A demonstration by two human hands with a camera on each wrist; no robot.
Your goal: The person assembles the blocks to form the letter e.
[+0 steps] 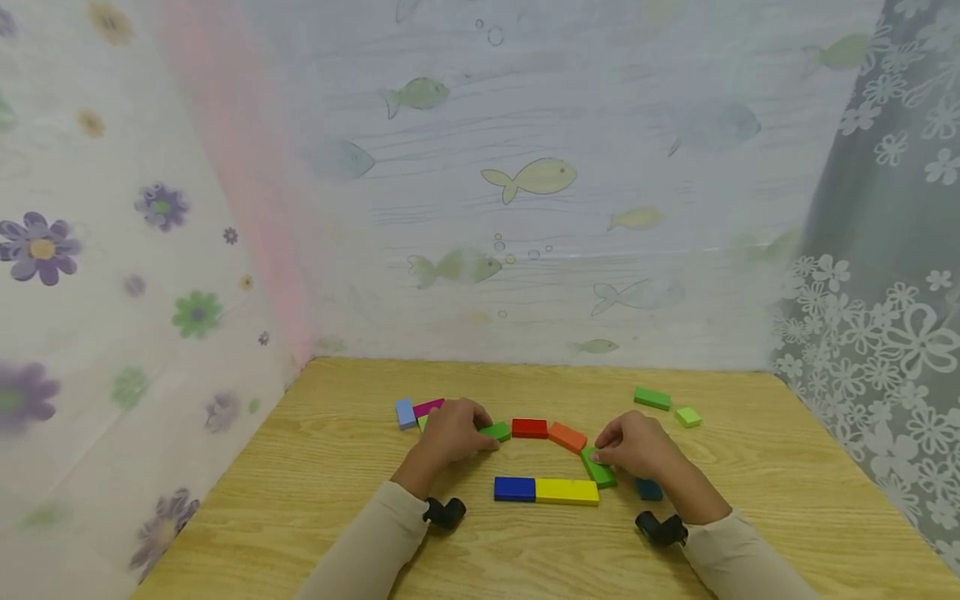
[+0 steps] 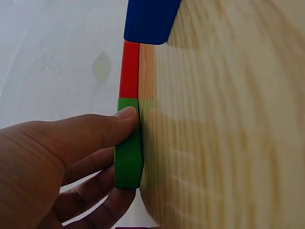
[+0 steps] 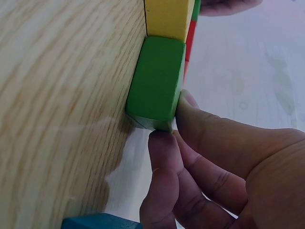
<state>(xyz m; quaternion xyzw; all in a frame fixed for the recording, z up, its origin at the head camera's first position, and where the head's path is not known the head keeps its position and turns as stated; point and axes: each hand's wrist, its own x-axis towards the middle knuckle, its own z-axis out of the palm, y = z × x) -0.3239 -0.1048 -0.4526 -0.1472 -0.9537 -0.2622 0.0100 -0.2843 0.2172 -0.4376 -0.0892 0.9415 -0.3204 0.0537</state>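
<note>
Between thumb and fingers, my left hand pinches a green block, which lies against the left end of a red block. The left wrist view shows the thumb on that green block, end to end with the red one. An orange block continues the curve to the right. At its far end my right hand pinches another green block, set slantwise. In the right wrist view, thumb and fingertips touch the near end of this green block.
A dark blue block and a yellow block form a straight row in front. Light blue and magenta blocks lie by my left hand. A teal block sits under my right wrist; green and lime blocks lie behind.
</note>
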